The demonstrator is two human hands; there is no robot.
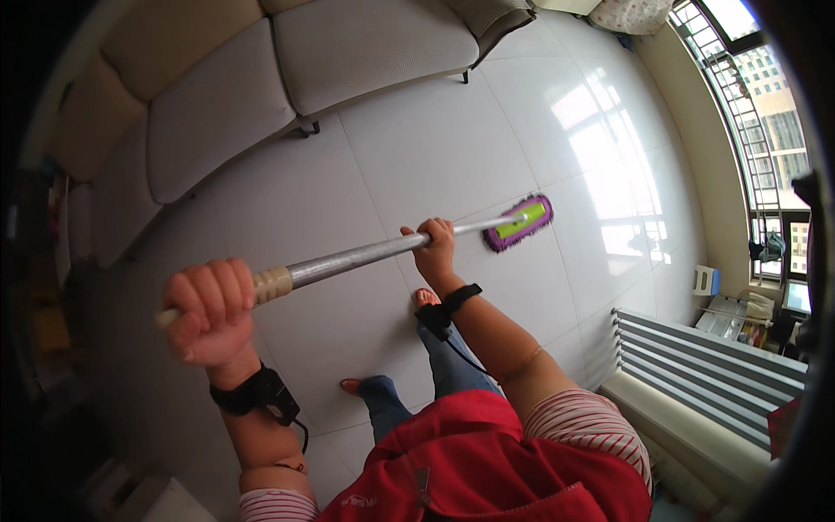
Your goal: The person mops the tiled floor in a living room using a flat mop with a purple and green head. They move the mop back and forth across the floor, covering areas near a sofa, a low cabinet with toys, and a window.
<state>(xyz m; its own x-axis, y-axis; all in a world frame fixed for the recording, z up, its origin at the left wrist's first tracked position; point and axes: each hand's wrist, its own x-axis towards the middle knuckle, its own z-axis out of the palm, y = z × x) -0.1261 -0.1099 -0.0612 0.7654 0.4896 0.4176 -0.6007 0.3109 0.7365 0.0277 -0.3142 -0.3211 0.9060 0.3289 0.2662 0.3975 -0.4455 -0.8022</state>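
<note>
A flat mop with a silver metal pole point(357, 258) slants across the view from my left hand out to the floor. My left hand point(211, 309) is closed round the beige grip at the pole's top end. Farther down the pole, my right hand point(434, 245) wraps round the metal shaft. The mop head point(519, 223), lime green with a purple fringed pad, lies on the tiled floor ahead and to the right. Both wrists wear black straps with small devices and cables.
A grey sofa point(374, 54) on short dark legs runs along the far left. Pale glossy floor tiles point(426, 165) reflect the window point(770, 130) on the right. A slatted grey radiator point(709, 352) stands at the right. Beyond it are a white-and-blue step stool point(706, 280) and assorted items.
</note>
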